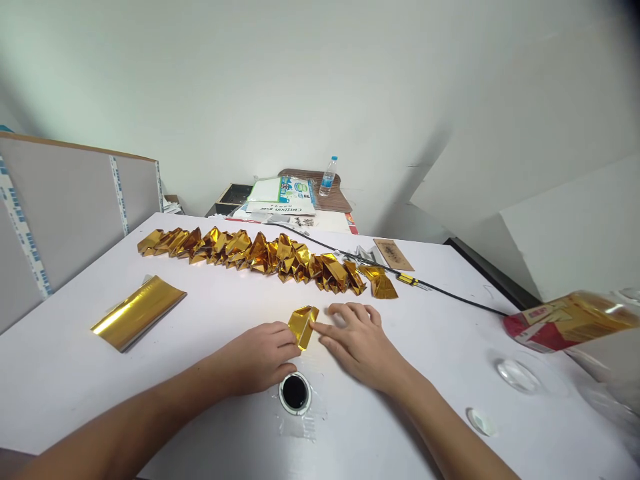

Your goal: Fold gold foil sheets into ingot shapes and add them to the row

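Note:
A small piece of gold foil paper [303, 325], partly folded, lies on the white table in front of me. My left hand [265, 357] has its fingers curled over the paper's lower left edge, holding it down. With its index fingertip, my right hand [363, 343] touches the paper's right side; its other fingers are spread on the table. Just below the left fingers is a round black disc with a white rim [295, 393], taped to the tabletop. Beyond the hands stretches a long row of folded gold foil pieces [260, 253]. One folded gold piece [384, 285] sits at its right end.
At left lies a stack of gold foil sheets [140, 313]. A black cable [450, 292] crosses the back right, near a brown card [393, 255]. To the right are a tipped plastic bottle [575, 320] and a white cap [481, 421]. A water bottle [328, 177] stands behind.

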The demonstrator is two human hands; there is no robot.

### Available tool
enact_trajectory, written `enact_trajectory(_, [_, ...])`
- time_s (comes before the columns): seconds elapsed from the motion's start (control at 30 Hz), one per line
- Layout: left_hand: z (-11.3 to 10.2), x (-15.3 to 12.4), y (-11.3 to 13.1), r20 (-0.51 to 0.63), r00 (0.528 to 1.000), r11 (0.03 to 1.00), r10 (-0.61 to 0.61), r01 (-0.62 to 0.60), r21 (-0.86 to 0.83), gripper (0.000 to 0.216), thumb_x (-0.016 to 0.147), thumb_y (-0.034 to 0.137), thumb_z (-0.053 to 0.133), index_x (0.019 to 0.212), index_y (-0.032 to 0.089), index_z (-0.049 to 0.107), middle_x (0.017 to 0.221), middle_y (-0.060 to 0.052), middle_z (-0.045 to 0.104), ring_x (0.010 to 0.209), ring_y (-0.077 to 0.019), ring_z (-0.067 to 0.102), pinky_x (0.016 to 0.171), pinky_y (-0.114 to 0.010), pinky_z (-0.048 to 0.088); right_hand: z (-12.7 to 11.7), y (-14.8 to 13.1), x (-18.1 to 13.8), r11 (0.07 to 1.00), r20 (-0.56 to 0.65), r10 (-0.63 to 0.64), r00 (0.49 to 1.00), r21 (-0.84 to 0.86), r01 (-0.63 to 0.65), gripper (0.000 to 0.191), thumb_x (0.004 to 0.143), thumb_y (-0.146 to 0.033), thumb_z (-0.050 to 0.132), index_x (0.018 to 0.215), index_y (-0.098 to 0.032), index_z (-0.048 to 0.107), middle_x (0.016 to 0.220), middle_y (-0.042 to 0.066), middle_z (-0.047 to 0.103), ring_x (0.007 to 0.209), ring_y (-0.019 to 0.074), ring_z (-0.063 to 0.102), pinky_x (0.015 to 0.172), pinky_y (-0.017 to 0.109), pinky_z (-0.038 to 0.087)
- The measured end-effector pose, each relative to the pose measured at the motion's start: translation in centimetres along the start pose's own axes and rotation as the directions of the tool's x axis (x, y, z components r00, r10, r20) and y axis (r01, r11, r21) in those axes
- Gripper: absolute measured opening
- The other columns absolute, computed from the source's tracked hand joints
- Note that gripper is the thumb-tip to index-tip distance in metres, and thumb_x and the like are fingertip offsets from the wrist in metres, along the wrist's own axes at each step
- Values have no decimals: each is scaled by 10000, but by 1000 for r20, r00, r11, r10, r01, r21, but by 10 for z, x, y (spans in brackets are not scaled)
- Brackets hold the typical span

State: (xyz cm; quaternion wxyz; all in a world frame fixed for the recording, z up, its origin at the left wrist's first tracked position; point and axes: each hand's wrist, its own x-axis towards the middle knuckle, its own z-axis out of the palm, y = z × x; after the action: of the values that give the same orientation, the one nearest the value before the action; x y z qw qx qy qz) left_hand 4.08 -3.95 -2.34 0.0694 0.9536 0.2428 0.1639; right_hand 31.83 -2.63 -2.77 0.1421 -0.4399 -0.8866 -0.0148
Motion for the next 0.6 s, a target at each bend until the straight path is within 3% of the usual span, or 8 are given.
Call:
enact_trajectory(0.13, [1,1,-1,-15,1000,1000,13,-13,-1,78,980,213,662,1037,162,680,1018,-76,693,989,-249,626,892,-381,538,7,9,1,989,-15,73,997,-128,-74,370,1089,-449,473,1402,-465,670,1514,48,589,1288,413,505,1017,619,404])
enact_trajectory(0.3, [1,2,-6,-26,999,1000,21,-20,12,92,994,216,644,927,163,680,1001,-77,699,968,-233,624,877,-366,529,8,3,8,997,-12,27,1000,-65,-28,364,1096,-417,450,1289,-296,734,1585,64,565,1405,408,466,1075,625,389])
enact_trajectory(0.47, [-15,-5,-26,-28,997,996,-67,68,59,195,1005,277,671,838,178,677,856,-50,700,955,-242,628,875,-374,505,4,-8,11,977,-25,-158,987,145,160,257,1070,-308,512,1017,-235,753,1426,73,700,1429,330,521,1121,561,387])
enact_trajectory(0.6, [-24,-11,-39,-6,989,989,-145,145,-4,156,1014,278,678,888,187,668,945,-41,722,973,-219,641,896,-354,499,8,-18,9,925,-87,-254,963,269,268,167,1047,-288,596,960,-221,724,1228,83,776,1289,277,630,1076,485,436])
